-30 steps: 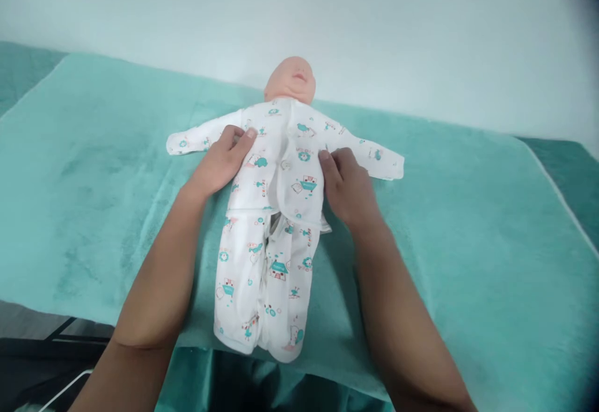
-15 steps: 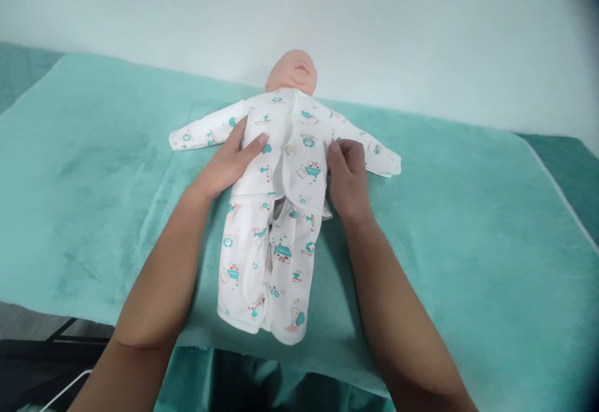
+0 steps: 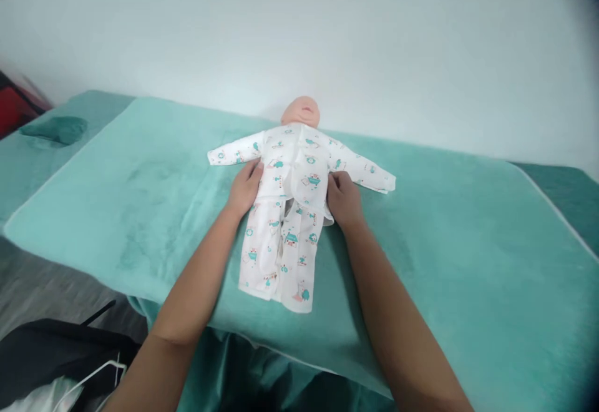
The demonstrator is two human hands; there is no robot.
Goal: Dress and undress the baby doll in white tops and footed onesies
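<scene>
Closest, at the bottom left, is a black thing [image 3: 44,349]. Then comes a soft green cloth [image 3: 449,262] with white pants [image 3: 299,256] on it. Next, the left hand [image 3: 246,188] touches one side of the white shirt [image 3: 294,157]. The right hand [image 3: 344,201] bends its fingers at the other side. I can't tell if either hand pinches the shirt. The doll [image 3: 301,113] in that shirt lies face up on the cloth, near the white wall [image 3: 327,31].
</scene>
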